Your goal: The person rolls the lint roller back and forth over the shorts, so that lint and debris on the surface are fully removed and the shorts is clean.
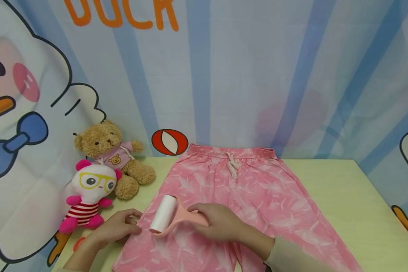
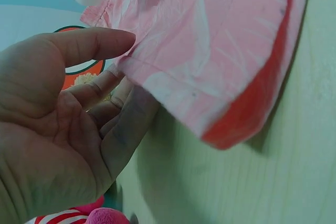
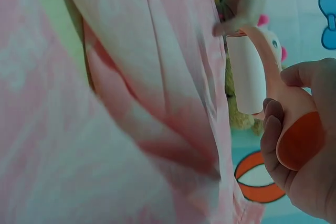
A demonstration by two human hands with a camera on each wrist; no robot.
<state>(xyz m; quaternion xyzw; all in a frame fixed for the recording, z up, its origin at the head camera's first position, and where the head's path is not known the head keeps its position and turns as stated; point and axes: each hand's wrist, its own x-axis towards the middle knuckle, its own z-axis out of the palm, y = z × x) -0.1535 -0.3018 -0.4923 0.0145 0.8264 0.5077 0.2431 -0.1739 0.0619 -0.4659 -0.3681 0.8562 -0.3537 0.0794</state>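
Pink patterned drawstring trousers (image 1: 258,189) lie spread on the table, waistband at the far side. My right hand (image 1: 221,223) grips the peach handle of a lint roller (image 1: 165,213), its white roll over the left trouser leg. In the right wrist view, fingers and thumb wrap that lint roller (image 3: 249,77). My left hand (image 1: 117,226) pinches the outer edge of the left leg. The left wrist view shows the thumb above the trousers' cloth (image 2: 184,61) and fingers (image 2: 131,129) beneath, with the hem lifted off the table.
A brown teddy bear (image 1: 132,172) in a pink top sits at the back left. In front of it is a panda plush (image 1: 88,189) with yellow glasses. A small orange-red item (image 1: 78,243) lies beside the left wrist. A printed duck curtain (image 1: 238,75) hangs behind the table (image 1: 346,192).
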